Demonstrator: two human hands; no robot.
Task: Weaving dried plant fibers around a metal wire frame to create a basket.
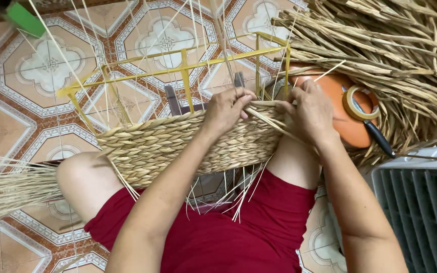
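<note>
Weaving is going on in the middle of the frame: a half-made straw basket (178, 144) is lying across the person's knees, its plaited wall running from the left knee to the right one, with a yellow frame (183, 65) standing up out of it toward the top of the frame. The left hand (227, 108) is resting on the basket's upper edge near the centre, fingers curled down over the rim and pinching flat strands (266, 119) of straw against it. The right hand (312, 114) is sitting just beside it to the right, fingers bent and closing on the same strands where they cross the rim; how tightly is hard to tell. Thin pale stakes (61, 55) are fanning out from the basket toward the upper left and out below it toward the red shorts (238, 237).

A large heap of dried straw (380, 45) is filling the upper right, partly covering an orange stool (340, 116) behind the right hand. On the stool a roll of tape (358, 102) is lying, touching a dark-handled tool (378, 136). A bundle of thin reeds (6, 187) is lying on the patterned tiled floor (16, 111) at the left edge, and a grey slatted crate (421, 207) is showing at the lower right.
</note>
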